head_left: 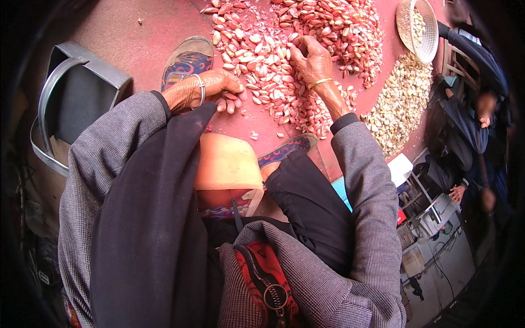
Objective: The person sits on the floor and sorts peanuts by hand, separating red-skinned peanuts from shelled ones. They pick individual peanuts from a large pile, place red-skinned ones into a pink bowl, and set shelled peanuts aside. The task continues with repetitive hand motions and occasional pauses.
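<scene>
Head view looked down on a red floor (136,49) filling the upper frame. Largest on it was a pile of pink-skinned garlic cloves (306,49), spread across the upper centre. Right of that, a paler heap of peeled cloves (402,104) ran down the upper right, with a woven plastic basket (416,30) tipped on its top edge. A grey metal bucket (76,98) with a bail handle sat at the left of the frame. A wooden stool (227,164) showed at centre between the person's knees, a patterned shoe (187,60) above it. Another person in dark clothes sat at the far right edge.

The right hand (311,60) rested on the pink pile at upper centre, fingers curled together down into the cloves; whether it gripped one, could not tell. The left hand (210,87) lay at the pile's left edge, fingers bent close together, tips touching a few loose cloves (229,101) on the floor.
</scene>
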### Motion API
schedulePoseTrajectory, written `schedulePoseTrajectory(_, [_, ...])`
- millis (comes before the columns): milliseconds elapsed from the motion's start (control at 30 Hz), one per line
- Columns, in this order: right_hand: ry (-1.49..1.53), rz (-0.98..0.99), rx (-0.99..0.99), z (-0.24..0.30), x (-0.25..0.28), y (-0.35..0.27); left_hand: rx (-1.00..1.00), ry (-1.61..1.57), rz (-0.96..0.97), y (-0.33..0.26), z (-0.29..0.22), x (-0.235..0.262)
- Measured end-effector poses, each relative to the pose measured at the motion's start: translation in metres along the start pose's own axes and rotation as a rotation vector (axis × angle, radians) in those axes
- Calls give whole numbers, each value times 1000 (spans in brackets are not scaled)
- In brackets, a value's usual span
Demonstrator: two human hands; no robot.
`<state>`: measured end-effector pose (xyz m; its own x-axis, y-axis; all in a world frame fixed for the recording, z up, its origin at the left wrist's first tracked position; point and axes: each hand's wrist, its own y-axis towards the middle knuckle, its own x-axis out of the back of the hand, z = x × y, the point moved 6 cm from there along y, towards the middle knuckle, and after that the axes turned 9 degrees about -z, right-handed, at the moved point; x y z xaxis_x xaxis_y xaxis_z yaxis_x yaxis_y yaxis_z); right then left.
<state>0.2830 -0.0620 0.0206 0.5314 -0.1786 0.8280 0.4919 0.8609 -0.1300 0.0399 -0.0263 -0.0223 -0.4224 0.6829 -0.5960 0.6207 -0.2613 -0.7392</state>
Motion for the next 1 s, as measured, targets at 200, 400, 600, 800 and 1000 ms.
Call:
schedulePoseTrajectory(200, [276, 53, -144, -7, 6, -3, -19, -44, 1, -4, -4, 0])
schedulePoseTrajectory(400, [483, 147, -277, -8, 9, -15, -24, -112, 14, -1, -5, 1])
schedulePoseTrajectory(600, [572, 225, -341, 0, 6, -24, -31, -170, 35, 3, -3, 5])
schedulePoseTrajectory(800, [454, 474, -163, 69, -8, -68, -14, -257, 37, 5, -2, 4])
schedulePoseTrajectory(1000, [410, 315, 60, 76, -5, -55, -25, -257, 52, 0, -4, 2])
